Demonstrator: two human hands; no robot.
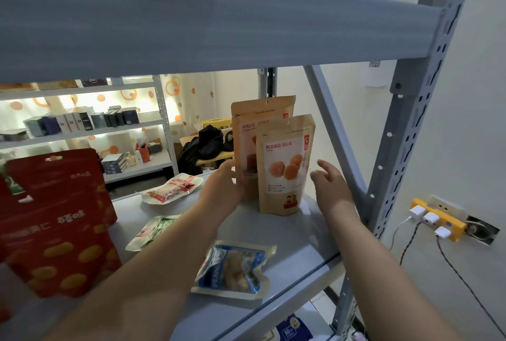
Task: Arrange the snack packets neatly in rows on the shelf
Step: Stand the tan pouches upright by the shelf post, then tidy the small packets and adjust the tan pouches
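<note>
Two tan stand-up snack pouches stand upright at the back right of the grey shelf (pixel 287 233): the front pouch (pixel 284 165) shows orange fruit, the rear pouch (pixel 252 127) stands just behind and left of it. My left hand (pixel 223 190) grips the rear pouch's lower left edge. My right hand (pixel 330 184) hovers open just right of the front pouch, apart from it. A blue-and-clear packet (pixel 232 266) lies flat near the shelf's front. A red-and-clear packet (pixel 172 188) and a green packet (pixel 153 231) lie flat further left. Large red pouches (pixel 57 220) stand at the left.
The upper shelf board (pixel 219 17) hangs low overhead. A diagonal brace (pixel 334 127) and the perforated upright (pixel 405 149) close off the right side. A yellow power strip (pixel 435 220) with cables is on the wall. Another rack (pixel 90 127) holds boxes behind.
</note>
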